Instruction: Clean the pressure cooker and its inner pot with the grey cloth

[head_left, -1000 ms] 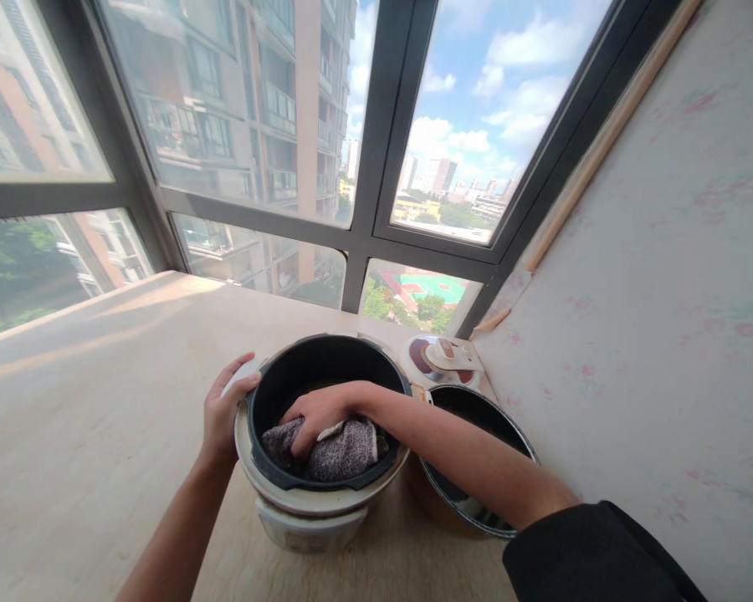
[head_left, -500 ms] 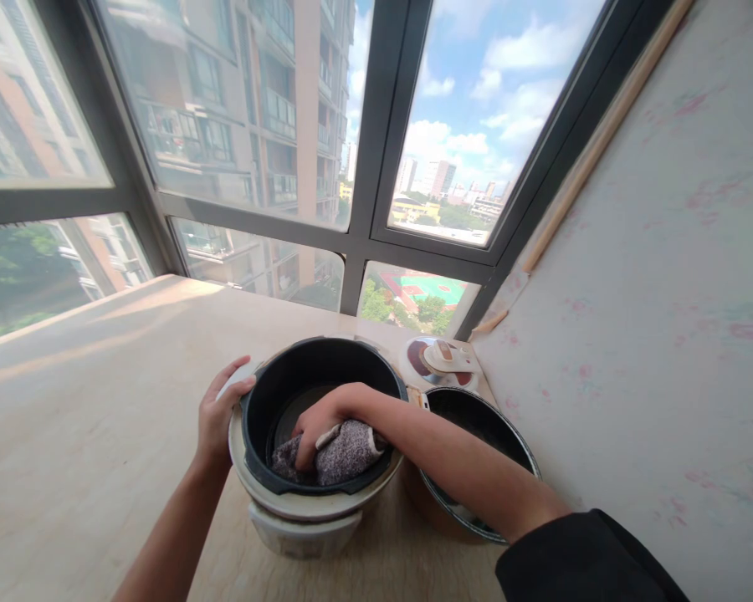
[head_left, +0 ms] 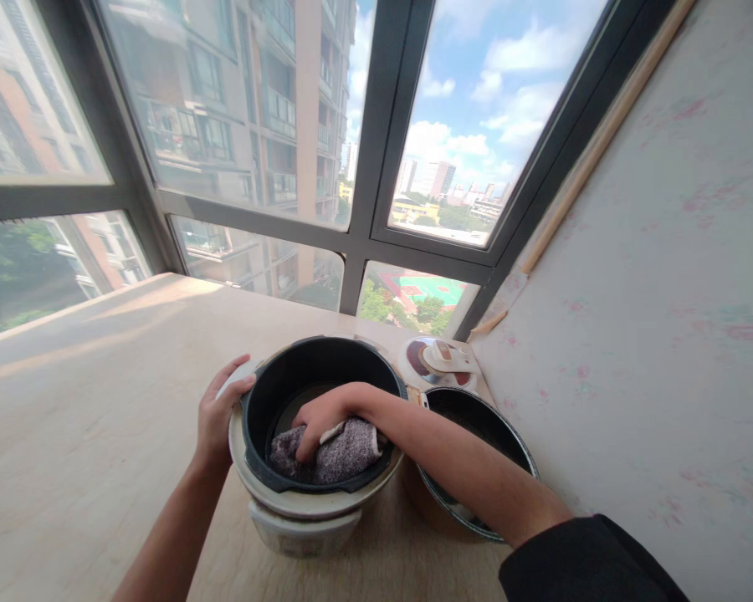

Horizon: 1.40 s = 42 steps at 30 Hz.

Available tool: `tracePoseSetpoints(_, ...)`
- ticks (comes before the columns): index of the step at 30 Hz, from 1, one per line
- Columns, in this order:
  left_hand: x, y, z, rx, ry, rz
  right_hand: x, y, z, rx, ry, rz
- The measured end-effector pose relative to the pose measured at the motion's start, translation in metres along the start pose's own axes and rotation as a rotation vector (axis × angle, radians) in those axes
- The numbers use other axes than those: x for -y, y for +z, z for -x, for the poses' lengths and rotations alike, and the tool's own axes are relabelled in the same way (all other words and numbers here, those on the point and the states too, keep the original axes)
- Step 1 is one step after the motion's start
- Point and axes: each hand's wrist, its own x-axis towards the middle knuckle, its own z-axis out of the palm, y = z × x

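Note:
A white electric pressure cooker point(head_left: 306, 535) stands upright on the pale ledge, its dark inside wall point(head_left: 317, 359) showing. My left hand point(head_left: 213, 426) is closed around the white side handle point(head_left: 235, 376) at the cooker's left. Down inside the cooker, my right hand point(head_left: 319, 415) grips a grey-purple speckled cloth point(head_left: 351, 451) against the near part of the wall and bottom. Some of its fingertips are hidden by the cloth. My right forearm passes over the cooker's right rim and over a second black pot.
The black pot point(head_left: 477, 414) sits close against the cooker's right side. Behind it lies a white and brown lid point(head_left: 443, 359) with a handle. Grey-framed windows point(head_left: 357, 276) edge the marble-like ledge point(head_left: 100, 435), and a flowered wall point(head_left: 653, 334) rises at the right.
My right hand has shifted slightly inside the cooker, and the cloth has changed its folds under it. My left hand keeps its place on the handle.

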Motion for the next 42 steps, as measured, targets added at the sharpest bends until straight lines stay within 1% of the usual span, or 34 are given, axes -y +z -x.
tracePoseSetpoints(5,-0.006,0.003,0.004,-0.023,-0.015,0.011,0.006,-0.007,0.002,-0.286,-0.171,-0.04)
tracePoseSetpoints(7,-0.007,0.004,0.005,-0.029,-0.023,0.017,0.007,-0.008,0.002,-0.346,-0.202,-0.057)
tracePoseSetpoints(11,-0.007,0.004,0.004,-0.032,-0.026,0.014,0.004,-0.008,0.001,-0.406,-0.201,-0.091)
tracePoseSetpoints(14,-0.005,0.002,0.002,-0.034,-0.02,0.005,0.001,-0.007,-0.001,-0.48,-0.194,-0.133)
tracePoseSetpoints(22,-0.002,0.001,0.001,-0.023,-0.024,0.036,-0.004,-0.01,-0.003,-0.791,-0.108,-0.348)
tracePoseSetpoints(25,-0.004,0.002,0.003,-0.032,-0.027,0.037,-0.008,-0.01,-0.005,-0.883,-0.114,-0.416)
tracePoseSetpoints(33,-0.004,0.002,0.003,-0.014,-0.036,0.042,-0.01,-0.01,-0.005,-1.057,-0.242,-0.529)
tracePoseSetpoints(37,-0.003,0.002,0.003,-0.02,-0.022,0.04,-0.008,-0.011,-0.003,-1.089,-0.348,-0.615)
tracePoseSetpoints(42,-0.002,0.002,0.003,-0.02,-0.021,0.047,-0.006,-0.011,0.0,-1.123,-0.443,-0.692)
